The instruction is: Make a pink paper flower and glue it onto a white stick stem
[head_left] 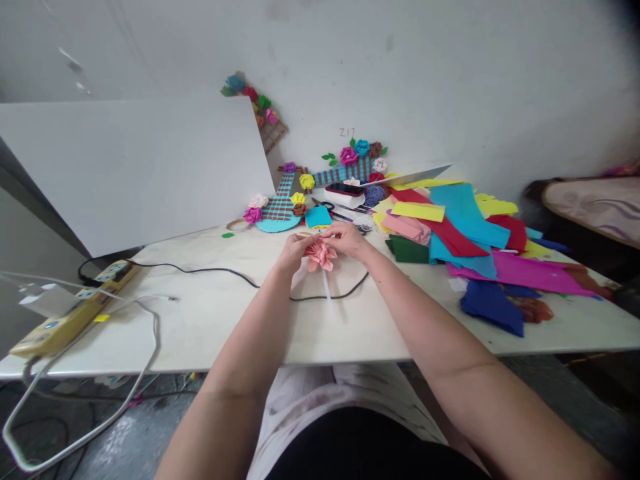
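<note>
While the left hand (295,250) grips the far-left side of a pink paper flower (321,259), the right hand (346,239) pinches at its far edge, the fingers of both nearly meeting above it; exactly which petals each one has is too small to tell. The flower is at the middle of the pale surface (350,340), petals spread, and a thin whitish strip (327,285) runs from it toward the near side. A black cable (220,269) curves across beneath the forearms, coming from a yellowish power strip (75,313) at the left end, where a white adapter (49,301) and a white cable (156,333) also show.

Beyond the hands, a turquoise guitar-shaped piece (277,208) with brown bands and paper blooms leans near the wall (450,87), a ring of tape (238,225) and a green leaf (228,235) to its left. Just right of it lies a turquoise paper square (319,216); farther right, a phone (345,190) rests on a white box (345,199) beside a ball of purple yarn (375,195).

Crepe paper (467,213) in many colours heaps up on the right, with a dark blue piece (493,308) at its near side. A large white board (150,173) stands at the far left.
</note>
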`<state>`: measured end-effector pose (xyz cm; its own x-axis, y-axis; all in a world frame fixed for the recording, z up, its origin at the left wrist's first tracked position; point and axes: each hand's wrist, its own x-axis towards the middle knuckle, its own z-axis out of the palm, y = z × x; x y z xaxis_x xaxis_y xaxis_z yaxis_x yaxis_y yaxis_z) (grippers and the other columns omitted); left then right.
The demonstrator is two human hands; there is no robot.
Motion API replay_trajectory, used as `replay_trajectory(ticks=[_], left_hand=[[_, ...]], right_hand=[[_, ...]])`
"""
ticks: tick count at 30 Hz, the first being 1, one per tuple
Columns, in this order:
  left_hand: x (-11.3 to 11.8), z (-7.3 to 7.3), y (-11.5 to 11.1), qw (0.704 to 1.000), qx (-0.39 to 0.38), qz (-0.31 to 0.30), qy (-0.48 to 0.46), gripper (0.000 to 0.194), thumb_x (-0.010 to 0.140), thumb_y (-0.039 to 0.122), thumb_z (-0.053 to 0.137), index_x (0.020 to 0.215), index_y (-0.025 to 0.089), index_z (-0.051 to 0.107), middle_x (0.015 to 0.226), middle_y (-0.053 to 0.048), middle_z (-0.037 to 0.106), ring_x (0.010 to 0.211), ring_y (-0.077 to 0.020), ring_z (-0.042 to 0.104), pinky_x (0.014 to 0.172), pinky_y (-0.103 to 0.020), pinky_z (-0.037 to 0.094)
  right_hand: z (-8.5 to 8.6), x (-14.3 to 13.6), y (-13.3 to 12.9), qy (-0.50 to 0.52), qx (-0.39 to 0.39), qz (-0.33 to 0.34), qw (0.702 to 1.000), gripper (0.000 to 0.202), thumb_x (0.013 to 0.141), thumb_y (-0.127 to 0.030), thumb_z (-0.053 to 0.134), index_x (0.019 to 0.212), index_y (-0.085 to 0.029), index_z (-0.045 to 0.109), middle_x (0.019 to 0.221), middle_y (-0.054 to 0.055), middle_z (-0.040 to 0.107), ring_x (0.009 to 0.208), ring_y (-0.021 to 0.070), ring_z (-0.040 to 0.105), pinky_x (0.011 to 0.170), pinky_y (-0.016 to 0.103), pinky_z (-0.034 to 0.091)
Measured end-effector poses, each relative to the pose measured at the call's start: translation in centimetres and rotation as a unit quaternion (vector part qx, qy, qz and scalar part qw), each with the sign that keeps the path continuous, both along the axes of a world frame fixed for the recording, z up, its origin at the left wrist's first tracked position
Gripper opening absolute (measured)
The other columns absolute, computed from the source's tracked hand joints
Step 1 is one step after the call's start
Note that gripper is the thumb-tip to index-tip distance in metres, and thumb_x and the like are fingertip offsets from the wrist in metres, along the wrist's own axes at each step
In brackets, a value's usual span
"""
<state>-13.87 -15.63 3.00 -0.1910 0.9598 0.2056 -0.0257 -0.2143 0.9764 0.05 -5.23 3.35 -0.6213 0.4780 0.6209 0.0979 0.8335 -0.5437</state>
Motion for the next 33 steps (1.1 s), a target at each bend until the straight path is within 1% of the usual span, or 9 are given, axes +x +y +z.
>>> replay_trajectory(ticks=[7, 10, 14, 20, 24, 27, 29, 31, 33], left_hand=[[-0.1, 0.1, 0.0, 1.000, -0.004, 0.013, -0.002, 0.030, 0.064, 0.038, 0.072, 0.070, 0.009, 0.066, 0.061, -0.008, 0.066, 0.052, -0.0157, 0.061, 0.053, -0.025, 0.045], [-0.1, 0.1, 0.0, 1.000, -0.004, 0.016, -0.004, 0.030, 0.063, 0.038, 0.072, 0.071, 0.009, 0.066, 0.060, -0.008, 0.066, 0.052, -0.0157, 0.061, 0.052, -0.025, 0.045], [-0.1, 0.2, -0.1, 1.000, -0.006, 0.014, -0.006, 0.030, 0.062, 0.038, 0.072, 0.071, 0.009, 0.066, 0.061, -0.008, 0.066, 0.052, -0.0154, 0.060, 0.052, -0.025, 0.045], [0.3, 0.5, -0.4, 1.000, -0.005, 0.010, -0.006, 0.034, 0.063, 0.042, 0.073, 0.066, 0.009, 0.065, 0.060, -0.008, 0.065, 0.052, -0.0149, 0.060, 0.051, -0.024, 0.045], [0.2, 0.5, -0.3, 1.000, 0.002, 0.019, -0.016, 0.037, 0.062, 0.045, 0.075, 0.065, 0.010, 0.065, 0.059, -0.007, 0.065, 0.051, -0.0143, 0.060, 0.050, -0.024, 0.045], [-0.1, 0.4, -0.2, 0.999, 0.012, 0.036, -0.036, 0.038, 0.060, 0.046, 0.077, 0.067, 0.010, 0.067, 0.059, -0.006, 0.065, 0.050, -0.0134, 0.059, 0.049, -0.023, 0.045], [-0.3, 0.4, -0.1, 0.996, 0.021, 0.068, -0.060, 0.039, 0.058, 0.047, 0.078, 0.067, 0.011, 0.067, 0.059, -0.005, 0.065, 0.050, -0.0123, 0.058, 0.048, -0.022, 0.044], [-0.6, 0.4, -0.1, 0.990, 0.029, 0.108, -0.089, 0.040, 0.056, 0.048, 0.079, 0.068, 0.011, 0.067, 0.057, -0.004, 0.064, 0.048, -0.0111, 0.057, 0.048, -0.021, 0.044], [-0.9, 0.6, -0.1, 0.982, 0.038, 0.141, -0.117, 0.041, 0.057, 0.048, 0.079, 0.071, 0.011, 0.069, 0.058, -0.003, 0.064, 0.048, -0.0102, 0.057, 0.048, -0.021, 0.045]], right_hand=[[0.4, 0.5, 0.5, -0.020, -0.002, 0.022, 1.000, 0.014, 0.076, -0.019, 0.064, 0.080, -0.018, 0.077, 0.078, 0.004, 0.072, 0.072, 0.0133, 0.063, 0.066, 0.023, 0.048], [0.6, 0.8, 0.6, -0.040, -0.015, 0.032, 0.999, 0.015, 0.076, -0.019, 0.065, 0.084, -0.020, 0.078, 0.084, 0.004, 0.075, 0.077, 0.0149, 0.066, 0.071, 0.024, 0.050], [0.8, 1.3, 0.5, -0.065, -0.050, 0.064, 0.995, 0.018, 0.080, -0.025, 0.063, 0.091, -0.021, 0.077, 0.093, 0.005, 0.076, 0.088, 0.0183, 0.070, 0.079, 0.028, 0.052], [0.8, 1.4, 0.0, -0.077, -0.044, 0.045, 0.995, 0.019, 0.082, -0.028, 0.063, 0.095, -0.025, 0.076, 0.096, 0.002, 0.075, 0.090, 0.0188, 0.070, 0.082, 0.029, 0.053], [0.8, 1.3, -0.3, -0.062, -0.002, -0.008, 0.998, 0.020, 0.081, -0.030, 0.062, 0.094, -0.025, 0.077, 0.095, 0.003, 0.075, 0.087, 0.0197, 0.068, 0.079, 0.028, 0.050], [1.2, 1.6, -0.5, 0.000, 0.062, -0.101, 0.993, 0.023, 0.083, -0.030, 0.056, 0.085, -0.019, 0.076, 0.089, 0.007, 0.074, 0.081, 0.0190, 0.065, 0.072, 0.027, 0.046], [1.6, 1.9, -0.7, 0.030, 0.098, -0.165, 0.981, 0.030, 0.085, -0.031, 0.050, 0.071, -0.016, 0.072, 0.074, 0.008, 0.070, 0.069, 0.0172, 0.061, 0.065, 0.026, 0.041], [1.8, 2.1, -1.0, 0.008, 0.122, -0.189, 0.974, 0.035, 0.084, -0.031, 0.047, 0.059, -0.015, 0.065, 0.059, 0.006, 0.062, 0.058, 0.0151, 0.054, 0.059, 0.026, 0.034], [1.8, 2.2, -1.2, -0.059, 0.141, -0.178, 0.972, 0.032, 0.081, -0.028, 0.048, 0.056, -0.015, 0.063, 0.056, 0.005, 0.060, 0.056, 0.0143, 0.051, 0.057, 0.026, 0.031]])
